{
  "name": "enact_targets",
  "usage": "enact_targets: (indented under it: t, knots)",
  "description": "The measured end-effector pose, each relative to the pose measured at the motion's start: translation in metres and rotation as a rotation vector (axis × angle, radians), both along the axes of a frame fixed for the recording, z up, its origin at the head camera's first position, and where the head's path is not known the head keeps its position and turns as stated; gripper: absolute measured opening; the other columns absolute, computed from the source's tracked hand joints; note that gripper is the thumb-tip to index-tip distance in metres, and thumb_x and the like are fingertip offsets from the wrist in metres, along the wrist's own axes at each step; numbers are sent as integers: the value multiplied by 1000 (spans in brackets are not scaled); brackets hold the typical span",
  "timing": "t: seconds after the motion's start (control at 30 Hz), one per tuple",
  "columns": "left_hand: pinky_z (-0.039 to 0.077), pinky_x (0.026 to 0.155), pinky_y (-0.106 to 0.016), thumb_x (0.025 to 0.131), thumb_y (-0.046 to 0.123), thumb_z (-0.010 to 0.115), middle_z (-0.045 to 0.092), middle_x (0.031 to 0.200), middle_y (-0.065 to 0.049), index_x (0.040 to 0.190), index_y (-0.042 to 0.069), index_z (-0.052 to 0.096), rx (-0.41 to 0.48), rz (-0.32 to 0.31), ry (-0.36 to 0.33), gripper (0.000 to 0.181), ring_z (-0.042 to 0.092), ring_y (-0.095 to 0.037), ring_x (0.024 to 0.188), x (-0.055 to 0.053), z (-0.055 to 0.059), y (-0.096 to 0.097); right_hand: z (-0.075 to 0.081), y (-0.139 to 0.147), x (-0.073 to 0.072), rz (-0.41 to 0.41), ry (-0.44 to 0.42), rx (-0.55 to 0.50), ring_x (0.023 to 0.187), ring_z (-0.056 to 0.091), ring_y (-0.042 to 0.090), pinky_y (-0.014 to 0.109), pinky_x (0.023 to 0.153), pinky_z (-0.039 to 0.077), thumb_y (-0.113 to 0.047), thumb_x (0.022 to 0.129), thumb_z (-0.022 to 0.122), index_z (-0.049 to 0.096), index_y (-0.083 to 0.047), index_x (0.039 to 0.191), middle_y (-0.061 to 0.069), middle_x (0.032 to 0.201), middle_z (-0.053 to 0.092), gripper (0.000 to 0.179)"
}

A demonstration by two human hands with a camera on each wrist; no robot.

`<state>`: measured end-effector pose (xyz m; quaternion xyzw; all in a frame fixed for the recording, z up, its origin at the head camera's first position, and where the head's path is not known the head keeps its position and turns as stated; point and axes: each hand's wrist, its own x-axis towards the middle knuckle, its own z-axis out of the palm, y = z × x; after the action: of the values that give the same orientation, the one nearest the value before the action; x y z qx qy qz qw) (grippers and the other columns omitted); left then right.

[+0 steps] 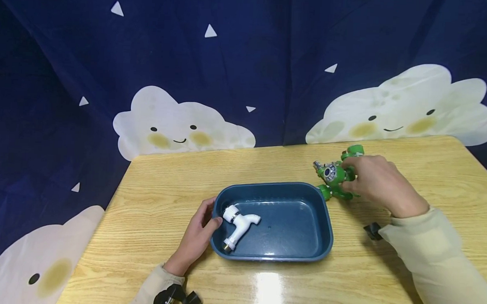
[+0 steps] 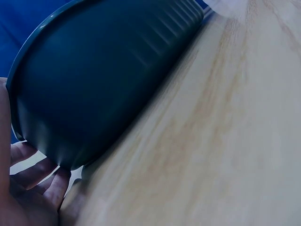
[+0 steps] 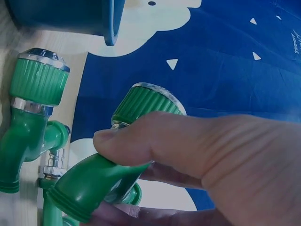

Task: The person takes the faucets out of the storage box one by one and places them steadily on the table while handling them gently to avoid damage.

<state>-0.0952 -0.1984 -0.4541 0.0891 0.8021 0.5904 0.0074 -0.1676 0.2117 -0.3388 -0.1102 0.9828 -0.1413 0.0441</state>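
My left hand [image 1: 197, 234] grips the left end of a blue plastic bin [image 1: 290, 233], thumb over the rim and fingers against the outer wall, as the left wrist view also shows. Inside the bin, toward that hand, lies a white faucet [image 1: 240, 226] with a ribbed knob and brass threaded end. Beyond the bin's right side, my right hand [image 1: 374, 182] holds a green faucet [image 3: 89, 183] between thumb and fingers. Its ribbed, silver-trimmed knob sticks up past the thumb in the right wrist view. Another green faucet [image 3: 35, 94] lies beside it, partly covered in the head view.
More green faucet parts [image 3: 51, 195] lie below the held one. The wooden table [image 1: 164, 185] ends at a dark blue curtain [image 1: 247, 70] printed with clouds and triangles. A small black piece [image 1: 373, 231] hangs at the right sleeve, and a black wrist mount [image 1: 169, 298] sits at the left.
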Motion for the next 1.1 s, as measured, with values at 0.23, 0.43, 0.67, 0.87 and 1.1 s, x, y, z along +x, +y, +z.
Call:
enact_targets:
  t: [0.23, 0.43, 0.67, 0.87, 1.1]
  knots:
    - [48, 102, -21, 101, 7, 54, 60, 144, -12, 147, 16, 51, 0, 3, -20, 47, 57, -20, 128, 1, 2, 1, -2, 3, -2, -34, -32, -9, 92, 65, 38, 44, 67, 49, -28, 85, 82, 71, -2, 124, 25, 115, 73, 48]
    - [49, 101, -20, 101, 7, 54, 60, 143, -12, 146, 15, 51, 5, -3, -14, 46, 57, -19, 127, 1, 2, 1, -5, 6, -4, -49, -44, -10, 92, 65, 38, 44, 67, 49, -30, 85, 83, 71, -2, 125, 27, 117, 72, 51]
    - [49, 100, -20, 101, 8, 54, 61, 142, -12, 146, 16, 51, -1, -7, -10, 47, 58, -16, 123, 1, 2, 1, -8, 9, -5, -69, -52, -13, 87, 62, 34, 37, 63, 45, -27, 85, 83, 70, 0, 125, 29, 115, 72, 50]
    - [49, 100, -21, 101, 8, 54, 61, 142, -12, 147, 17, 51, -7, -8, -11, 47, 58, -15, 122, 0, 2, 0, -10, 11, -7, -84, -69, -5, 89, 63, 36, 43, 67, 48, -25, 86, 83, 69, 1, 125, 29, 116, 72, 50]
    - [49, 101, -21, 101, 9, 53, 60, 142, -11, 147, 17, 51, -10, -5, -15, 47, 58, -20, 125, 0, 3, 1, -15, 15, -12, -82, -72, 4, 88, 64, 35, 44, 68, 48, -24, 85, 82, 69, 2, 125, 24, 111, 74, 49]
